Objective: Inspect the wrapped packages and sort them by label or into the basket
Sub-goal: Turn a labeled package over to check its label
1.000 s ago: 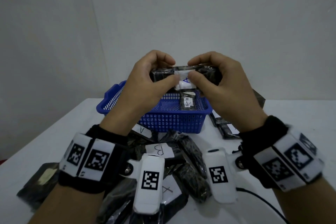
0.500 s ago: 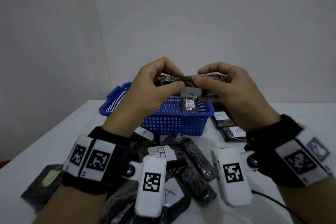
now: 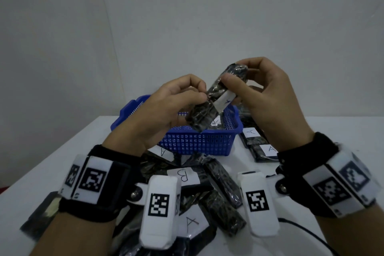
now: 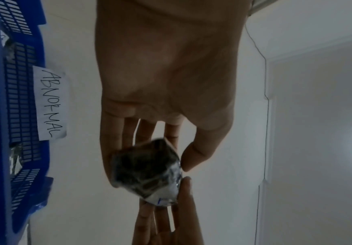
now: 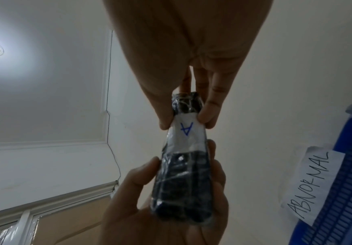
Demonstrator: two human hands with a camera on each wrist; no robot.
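- Black, plastic-wrapped package (image 3: 216,97), level between the hands a second ago, now stands tilted on end above the blue basket (image 3: 199,141), far end raised.
- Left hand (image 3: 166,110) pinches its lower end; right hand (image 3: 266,93) pinches the upper end at the white label (image 5: 186,131).
- The turn exposes a blue "A" to the right wrist view, so inspection looks nearly done.
- Judgement: it belongs with the A-labelled packages (image 3: 255,143) on the bench (image 3: 342,131), right of the basket tagged "ABNORMAL" (image 4: 50,102).
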